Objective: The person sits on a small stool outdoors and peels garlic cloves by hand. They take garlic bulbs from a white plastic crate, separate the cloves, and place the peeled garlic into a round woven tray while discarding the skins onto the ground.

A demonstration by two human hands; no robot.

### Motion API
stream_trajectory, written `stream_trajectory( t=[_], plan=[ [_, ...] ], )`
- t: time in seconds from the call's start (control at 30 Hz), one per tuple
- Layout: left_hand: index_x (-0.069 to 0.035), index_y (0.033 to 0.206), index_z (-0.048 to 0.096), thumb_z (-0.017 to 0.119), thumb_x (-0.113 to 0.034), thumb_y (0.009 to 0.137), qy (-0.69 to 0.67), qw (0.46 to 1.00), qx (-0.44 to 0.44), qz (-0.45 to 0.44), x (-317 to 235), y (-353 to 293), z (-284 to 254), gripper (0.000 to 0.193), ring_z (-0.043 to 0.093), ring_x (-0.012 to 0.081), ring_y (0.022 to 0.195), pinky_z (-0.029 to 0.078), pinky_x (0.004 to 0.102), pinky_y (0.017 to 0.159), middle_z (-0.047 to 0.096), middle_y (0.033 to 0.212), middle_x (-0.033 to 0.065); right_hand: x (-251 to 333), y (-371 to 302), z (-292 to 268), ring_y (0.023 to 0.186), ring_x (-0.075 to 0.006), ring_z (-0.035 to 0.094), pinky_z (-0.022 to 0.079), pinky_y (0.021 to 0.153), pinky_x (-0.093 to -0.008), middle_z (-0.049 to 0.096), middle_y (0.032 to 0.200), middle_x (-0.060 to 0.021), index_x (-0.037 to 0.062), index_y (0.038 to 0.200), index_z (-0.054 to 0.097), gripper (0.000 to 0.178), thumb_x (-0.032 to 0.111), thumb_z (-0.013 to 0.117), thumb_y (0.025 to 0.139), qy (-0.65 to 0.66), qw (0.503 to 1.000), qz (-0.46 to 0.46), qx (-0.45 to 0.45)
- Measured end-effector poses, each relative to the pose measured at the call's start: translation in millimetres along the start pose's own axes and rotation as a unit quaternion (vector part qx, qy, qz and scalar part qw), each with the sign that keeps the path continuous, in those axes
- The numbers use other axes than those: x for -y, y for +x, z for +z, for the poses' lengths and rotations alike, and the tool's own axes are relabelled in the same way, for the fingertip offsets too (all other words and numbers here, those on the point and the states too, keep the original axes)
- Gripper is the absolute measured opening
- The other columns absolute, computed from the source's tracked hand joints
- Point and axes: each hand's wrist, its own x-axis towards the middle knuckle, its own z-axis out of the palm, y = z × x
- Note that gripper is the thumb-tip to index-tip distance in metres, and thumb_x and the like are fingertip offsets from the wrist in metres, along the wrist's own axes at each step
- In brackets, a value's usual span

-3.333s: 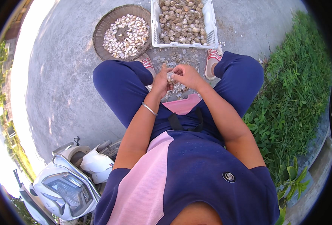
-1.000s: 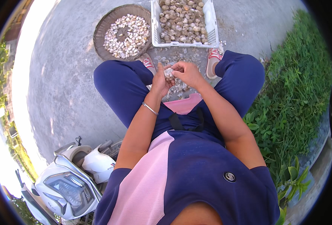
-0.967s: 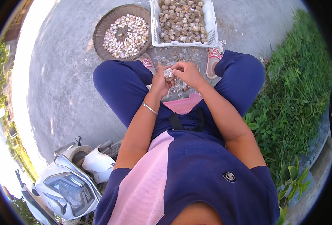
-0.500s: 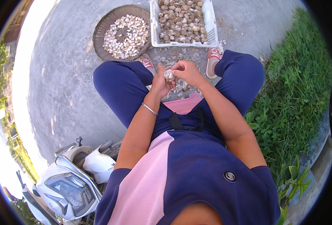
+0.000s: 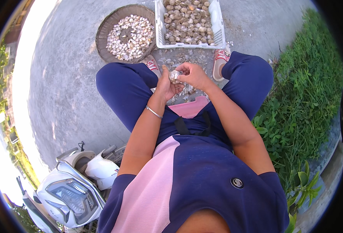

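Note:
A whitish garlic bulb [image 5: 174,76] with papery, flaking skin rests in my left hand [image 5: 166,84], whose fingers curl around it from below. My right hand [image 5: 193,76] pinches at the bulb's right side with thumb and forefinger, on what looks like loose skin. Both hands are held between my knees, above scattered garlic skins [image 5: 188,90] on the ground. Beyond my left foot, a round woven basket [image 5: 102,39] holds many separated cloves [image 5: 129,37]. A white plastic crate [image 5: 219,23] of whole garlic bulbs [image 5: 189,23] stands straight ahead.
I sit on a low pink seat [image 5: 190,108] with my feet [image 5: 219,64] apart near the crate. Grass and leafy plants [image 5: 301,85] border the grey concrete [image 5: 74,77] on the right. A white scooter [image 5: 72,196] is parked at the lower left.
My right fingers have shifted slightly over the garlic bulb, which seems turned a little in my left hand. Basket and crate stay in place.

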Motion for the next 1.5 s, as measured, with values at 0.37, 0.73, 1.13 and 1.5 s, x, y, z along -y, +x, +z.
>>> stream_trajectory(
  t=[0.37, 0.73, 1.13, 1.5],
  plan=[
    [-0.011, 0.080, 0.054, 0.031, -0.073, 0.085, 0.001, 1.000, 0.018, -0.021, -2, 3, -6, 0.067, 0.047, 0.0126, 0.045, 0.037, 0.0254, 0.041, 0.054, 0.058, 0.0039, 3, -2, -1, 0.072, -0.0149, 0.064, 0.051, 0.068, -0.0282, 0.068, 0.081, -0.0112, -0.0012, 0.101, 0.065, 0.031, 0.003, 0.059, 0.071, 0.081, 0.996, 0.020, 0.043],
    [-0.010, 0.083, 0.056, 0.025, -0.074, 0.085, -0.016, 0.996, 0.070, -0.044, -4, -1, -4, 0.072, 0.044, 0.0132, 0.042, 0.036, 0.0249, 0.040, 0.052, 0.058, 0.0032, -13, 7, -3, 0.072, -0.0141, 0.064, 0.051, 0.068, -0.0276, 0.067, 0.079, -0.0099, 0.0008, 0.095, 0.068, 0.026, 0.003, 0.060, 0.071, 0.075, 0.996, 0.026, 0.031],
    [-0.009, 0.082, 0.057, 0.021, -0.074, 0.086, -0.058, 0.994, 0.087, -0.039, -3, 4, -8, 0.074, 0.039, 0.0116, 0.041, 0.034, 0.0255, 0.040, 0.051, 0.058, 0.0034, -3, 0, 7, 0.068, -0.0066, 0.057, 0.047, 0.062, -0.0219, 0.062, 0.076, -0.0010, -0.0001, 0.096, 0.063, 0.017, 0.008, 0.067, 0.081, 0.124, 0.991, -0.050, 0.010],
    [-0.011, 0.102, 0.058, 0.022, -0.069, 0.089, -0.084, 0.983, 0.159, -0.049, -6, -3, -5, 0.070, 0.035, 0.0118, 0.041, 0.029, 0.0256, 0.044, 0.053, 0.060, 0.0076, -27, 7, 0, 0.065, -0.0166, 0.062, 0.049, 0.060, -0.0313, 0.066, 0.071, -0.0095, 0.0001, 0.086, 0.067, 0.016, 0.014, 0.066, 0.079, -0.056, 0.997, 0.047, -0.015]
  ],
)
